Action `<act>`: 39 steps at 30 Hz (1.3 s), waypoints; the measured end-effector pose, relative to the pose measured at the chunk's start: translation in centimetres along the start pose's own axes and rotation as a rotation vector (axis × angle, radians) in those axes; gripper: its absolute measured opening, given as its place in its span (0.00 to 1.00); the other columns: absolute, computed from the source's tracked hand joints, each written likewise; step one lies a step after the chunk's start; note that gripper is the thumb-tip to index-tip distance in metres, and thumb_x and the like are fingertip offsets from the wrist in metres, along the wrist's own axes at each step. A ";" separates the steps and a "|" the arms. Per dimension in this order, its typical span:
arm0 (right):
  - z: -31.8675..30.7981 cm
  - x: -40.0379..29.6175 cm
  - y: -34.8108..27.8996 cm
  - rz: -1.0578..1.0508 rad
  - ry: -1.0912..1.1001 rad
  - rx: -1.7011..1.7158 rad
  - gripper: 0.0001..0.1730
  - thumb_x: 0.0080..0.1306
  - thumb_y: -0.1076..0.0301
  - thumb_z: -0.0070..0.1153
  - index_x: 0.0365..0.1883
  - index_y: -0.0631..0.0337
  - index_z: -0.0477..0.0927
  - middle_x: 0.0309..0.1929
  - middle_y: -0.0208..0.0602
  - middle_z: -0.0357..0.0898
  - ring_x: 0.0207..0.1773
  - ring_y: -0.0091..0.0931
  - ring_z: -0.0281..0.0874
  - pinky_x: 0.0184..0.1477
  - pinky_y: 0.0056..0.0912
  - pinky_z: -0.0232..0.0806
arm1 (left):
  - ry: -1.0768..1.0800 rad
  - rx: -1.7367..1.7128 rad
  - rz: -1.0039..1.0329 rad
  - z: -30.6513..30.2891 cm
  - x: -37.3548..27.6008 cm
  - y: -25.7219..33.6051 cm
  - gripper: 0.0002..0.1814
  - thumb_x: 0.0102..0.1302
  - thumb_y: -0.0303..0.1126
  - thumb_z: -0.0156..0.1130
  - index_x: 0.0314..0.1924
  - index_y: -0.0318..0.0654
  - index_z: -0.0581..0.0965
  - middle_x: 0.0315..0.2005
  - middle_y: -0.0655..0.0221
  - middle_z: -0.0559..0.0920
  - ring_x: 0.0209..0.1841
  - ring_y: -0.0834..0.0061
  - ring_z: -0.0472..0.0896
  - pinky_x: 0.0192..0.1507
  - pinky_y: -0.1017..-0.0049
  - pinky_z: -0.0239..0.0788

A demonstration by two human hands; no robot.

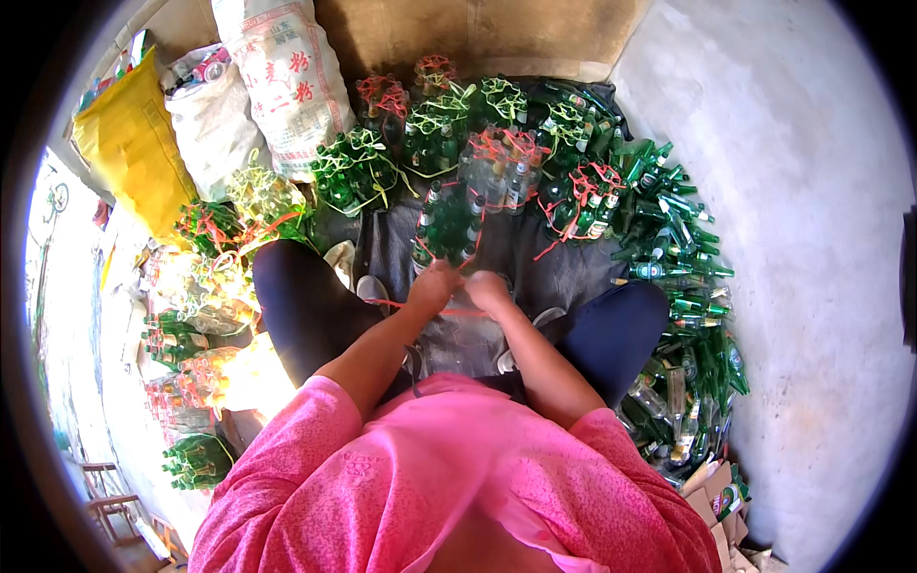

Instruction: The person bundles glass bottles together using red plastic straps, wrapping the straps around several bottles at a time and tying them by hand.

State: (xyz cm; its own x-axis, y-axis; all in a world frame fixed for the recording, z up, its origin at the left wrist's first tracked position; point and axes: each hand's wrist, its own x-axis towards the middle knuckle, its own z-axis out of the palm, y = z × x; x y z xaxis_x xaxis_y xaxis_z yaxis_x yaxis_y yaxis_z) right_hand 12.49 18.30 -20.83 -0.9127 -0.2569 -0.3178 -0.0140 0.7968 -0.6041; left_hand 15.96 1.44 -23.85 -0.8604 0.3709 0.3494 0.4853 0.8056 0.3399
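Note:
A cluster of upright green glass bottles (451, 225) stands on the dark sheet between my feet. Red plastic twine (481, 215) runs in a loop around the bottles and comes together on their near side. My left hand (432, 288) is closed on the twine there, touching the nearest bottles. Just beside it, my right hand (489, 291) grips the twine too, its fingertips blurred. A loose length of red twine (462, 312) stretches under my wrists. The knot area is partly hidden by my fingers.
Tied bundles of green bottles (351, 168) and clear bottles (505, 168) stand ahead. Loose bottles (680, 272) are heaped along the right wall (788, 251). Full woven sacks (290, 93) and a yellow sack (129, 143) lean at the back left. Cardboard (720, 494) lies at the lower right.

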 end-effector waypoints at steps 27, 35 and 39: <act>-1.3 0.1 -2.2 -0.147 0.181 0.342 0.16 0.65 0.60 0.56 0.41 0.64 0.83 0.37 0.46 0.85 0.42 0.39 0.84 0.47 0.37 0.72 | 0.269 -0.556 -0.665 -1.0 0.5 -0.7 0.12 0.62 0.35 0.57 0.35 0.33 0.82 0.34 0.56 0.83 0.42 0.50 0.80 0.46 0.61 0.72; -0.7 -0.1 -3.1 -0.168 0.204 0.308 0.17 0.65 0.58 0.54 0.41 0.63 0.83 0.35 0.46 0.85 0.41 0.36 0.84 0.46 0.36 0.72 | 0.365 -0.796 -0.948 0.8 0.2 -3.0 0.16 0.63 0.39 0.55 0.40 0.34 0.82 0.33 0.50 0.84 0.40 0.49 0.82 0.43 0.60 0.72; -0.1 0.1 -3.0 -0.107 0.147 0.368 0.16 0.66 0.58 0.53 0.40 0.62 0.83 0.35 0.47 0.84 0.41 0.37 0.84 0.46 0.36 0.71 | 0.355 -0.555 -0.976 0.3 1.0 -2.8 0.16 0.61 0.36 0.52 0.40 0.35 0.82 0.34 0.49 0.84 0.41 0.47 0.82 0.44 0.57 0.72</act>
State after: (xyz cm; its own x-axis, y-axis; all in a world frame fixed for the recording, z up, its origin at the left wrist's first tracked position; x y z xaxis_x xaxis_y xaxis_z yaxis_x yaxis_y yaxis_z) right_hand 12.43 15.98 -18.97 -0.9631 -0.2251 -0.1473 0.0110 0.5142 -0.8576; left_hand 13.66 -0.30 -24.70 -0.8559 -0.5116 -0.0758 -0.2788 0.3330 0.9008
